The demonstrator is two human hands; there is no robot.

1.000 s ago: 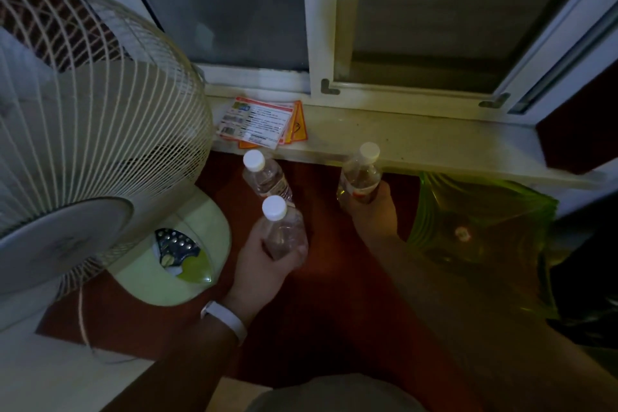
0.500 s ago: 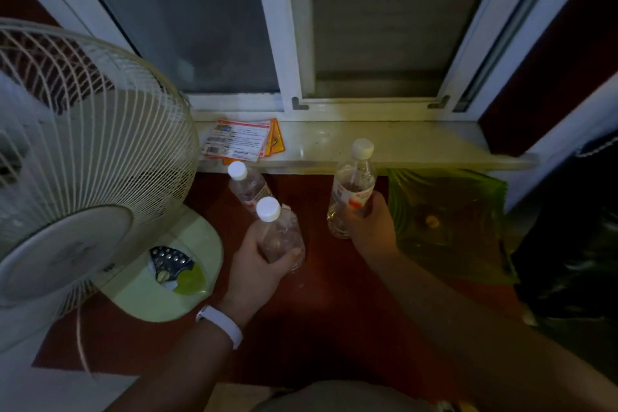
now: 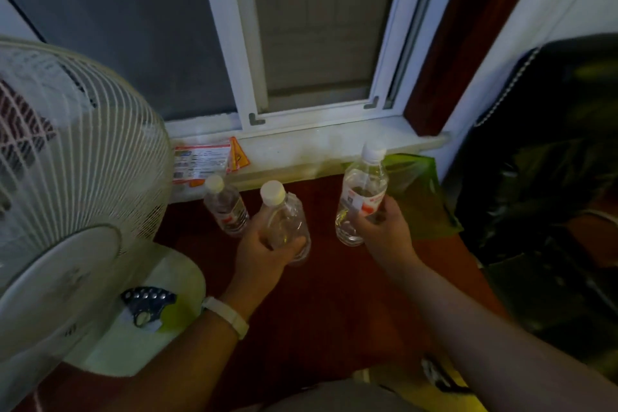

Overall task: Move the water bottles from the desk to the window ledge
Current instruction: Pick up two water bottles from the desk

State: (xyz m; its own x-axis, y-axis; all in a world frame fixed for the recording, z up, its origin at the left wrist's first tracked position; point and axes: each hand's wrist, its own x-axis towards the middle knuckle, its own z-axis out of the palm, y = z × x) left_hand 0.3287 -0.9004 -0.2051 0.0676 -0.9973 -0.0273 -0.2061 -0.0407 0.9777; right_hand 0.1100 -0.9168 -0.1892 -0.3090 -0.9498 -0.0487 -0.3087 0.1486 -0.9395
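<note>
Two clear bottles are gripped in the left hand [image 3: 264, 252]: a label-less bottle [image 3: 284, 221] is wrapped by the fingers low on its body, and a smaller labelled bottle [image 3: 226, 207] is pressed just to its left, apparently caught by the same hand, though the contact is partly hidden. A white wristband [image 3: 230, 316] is worn on that wrist. A taller bottle [image 3: 363, 197] with a red-and-white label is clasped by the right hand [image 3: 381, 231] around its lower half and is held upright, its white cap level with the near edge of the window ledge [image 3: 301, 150].

All three bottles are held above the dark red floor, on the near side of the ledge; none is set on it. The left end of the ledge is taken up by a printed leaflet [image 3: 200, 160] and an orange card [image 3: 239, 159]. From there to the right end, where the ledge is stopped by the dark red frame [image 3: 431, 77], bare surface is seen. The far edge is bounded by the white window frame [image 3: 311, 114].

The left side is crowded by a white fan [image 3: 77, 150]. A green plastic bag [image 3: 414, 191] is seen below the right end of the ledge, just right of the taller bottle.
</note>
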